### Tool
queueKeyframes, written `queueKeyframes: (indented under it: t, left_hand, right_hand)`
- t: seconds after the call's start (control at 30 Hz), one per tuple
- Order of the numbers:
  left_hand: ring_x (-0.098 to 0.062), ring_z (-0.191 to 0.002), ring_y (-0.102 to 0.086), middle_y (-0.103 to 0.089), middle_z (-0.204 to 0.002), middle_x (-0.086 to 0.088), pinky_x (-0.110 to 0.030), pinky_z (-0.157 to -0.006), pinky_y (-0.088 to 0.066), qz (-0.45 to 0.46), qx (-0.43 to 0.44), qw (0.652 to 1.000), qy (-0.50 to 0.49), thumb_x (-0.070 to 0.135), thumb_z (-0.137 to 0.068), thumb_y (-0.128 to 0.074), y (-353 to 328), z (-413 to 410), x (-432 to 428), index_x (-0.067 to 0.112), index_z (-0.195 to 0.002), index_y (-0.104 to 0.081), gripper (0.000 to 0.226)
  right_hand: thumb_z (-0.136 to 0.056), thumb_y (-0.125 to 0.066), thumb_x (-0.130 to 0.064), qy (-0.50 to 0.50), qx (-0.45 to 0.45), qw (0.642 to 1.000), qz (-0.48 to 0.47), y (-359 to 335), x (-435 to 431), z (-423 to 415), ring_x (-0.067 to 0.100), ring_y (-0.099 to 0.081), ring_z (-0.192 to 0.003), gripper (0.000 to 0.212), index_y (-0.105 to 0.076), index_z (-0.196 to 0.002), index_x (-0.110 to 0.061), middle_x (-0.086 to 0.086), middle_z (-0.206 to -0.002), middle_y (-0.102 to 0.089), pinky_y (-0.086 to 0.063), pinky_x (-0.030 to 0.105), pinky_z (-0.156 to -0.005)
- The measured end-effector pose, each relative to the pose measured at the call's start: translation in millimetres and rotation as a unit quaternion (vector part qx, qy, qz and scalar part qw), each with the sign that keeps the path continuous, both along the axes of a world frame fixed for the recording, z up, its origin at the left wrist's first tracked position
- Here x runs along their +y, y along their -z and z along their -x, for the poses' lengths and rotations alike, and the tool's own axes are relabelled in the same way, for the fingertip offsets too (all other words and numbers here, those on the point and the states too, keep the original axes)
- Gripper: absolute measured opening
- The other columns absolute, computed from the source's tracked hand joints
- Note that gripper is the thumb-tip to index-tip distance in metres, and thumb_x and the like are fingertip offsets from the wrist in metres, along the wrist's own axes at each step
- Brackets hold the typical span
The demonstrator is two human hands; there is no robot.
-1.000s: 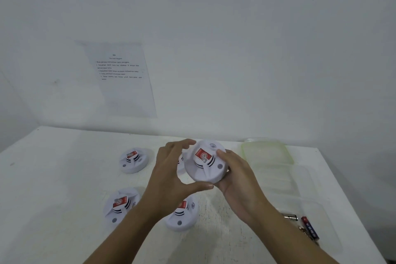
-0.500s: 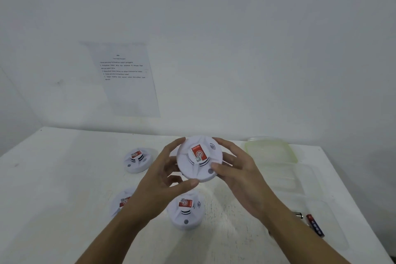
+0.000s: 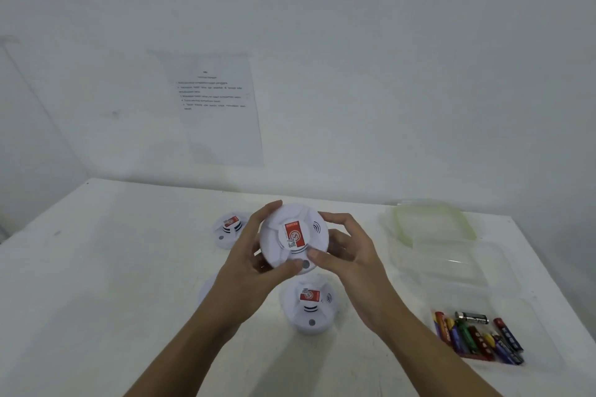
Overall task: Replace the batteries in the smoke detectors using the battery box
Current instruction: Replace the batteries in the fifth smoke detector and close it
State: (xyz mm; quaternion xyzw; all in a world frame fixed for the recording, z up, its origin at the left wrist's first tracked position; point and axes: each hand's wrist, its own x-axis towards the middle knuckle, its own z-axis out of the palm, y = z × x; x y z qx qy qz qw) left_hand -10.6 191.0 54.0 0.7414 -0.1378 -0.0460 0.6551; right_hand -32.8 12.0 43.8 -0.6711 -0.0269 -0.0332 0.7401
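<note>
Smoke detector (image 3: 274,237) face-on to camera, label (image 3: 295,234) near-upright.

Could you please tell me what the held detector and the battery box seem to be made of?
Detector: probably moulded plastic, matte white; its ribs and vent slots look moulded in. Box: apparently clear, glossy plastic; the table and batteries show through its walls.

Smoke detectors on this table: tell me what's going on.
A person holds one smoke detector above the table, left hand and right hand both with a grip on its rim, label side facing the camera. It looks unopened. Other detectors lie on the table; batteries sit in the clear box at right.
</note>
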Motion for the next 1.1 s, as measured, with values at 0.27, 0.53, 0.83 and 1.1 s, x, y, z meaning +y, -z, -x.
queueKeyframes:
  t: [0.27,0.53,0.83,1.1]
  left_hand:
    - [-0.012,-0.114,-0.067,-0.065,-0.129,0.009,-0.028,-0.089,-0.059,-0.034,-0.022,0.999,0.025,0.005,-0.078,-0.082,-4.2,-11.8,54.5,0.037,-0.141,-0.046,0.079]
    - [-0.021,-0.113,-0.067,-0.069,-0.122,0.006,-0.035,-0.087,-0.061,-0.040,-0.036,0.998,0.045,0.007,-0.076,-0.084,-3.4,-20.5,82.9,0.044,-0.131,-0.050,0.074]
    - [-0.017,-0.113,-0.068,-0.069,-0.123,0.008,-0.031,-0.084,-0.061,-0.039,-0.057,0.996,0.054,0.007,-0.076,-0.084,-14.5,-23.2,73.3,0.040,-0.135,-0.049,0.076]
    - [-0.017,-0.107,-0.070,-0.073,-0.113,0.007,-0.026,-0.077,-0.061,-0.041,-0.061,0.996,0.045,0.002,-0.072,-0.086,-14.8,-18.2,49.3,0.033,-0.132,-0.052,0.076]
  right_hand:
    - [-0.086,-0.072,0.008,-0.054,-0.043,0.998,0.002,5.9,40.6,-10.1,0.027,-0.067,-0.114,0.061,-0.052,-0.136,-0.021,0.005,-0.124,-0.068,-0.059,0.042,-0.092]
    - [-0.067,-0.088,0.007,-0.044,-0.044,0.998,0.025,10.3,65.7,-16.3,0.029,-0.063,-0.120,0.089,-0.049,-0.140,-0.024,0.004,-0.131,-0.064,-0.056,0.054,-0.095]
    - [-0.060,-0.093,0.005,-0.023,-0.063,0.996,0.056,-5.5,54.5,-18.0,0.029,-0.067,-0.113,0.092,-0.052,-0.136,-0.029,0.004,-0.122,-0.068,-0.058,0.053,-0.090]
    - [-0.058,-0.095,0.001,-0.019,-0.060,0.995,0.079,-6.0,33.8,-11.3,0.028,-0.068,-0.110,0.092,-0.053,-0.134,-0.030,0.002,-0.121,-0.069,-0.060,0.049,-0.087]
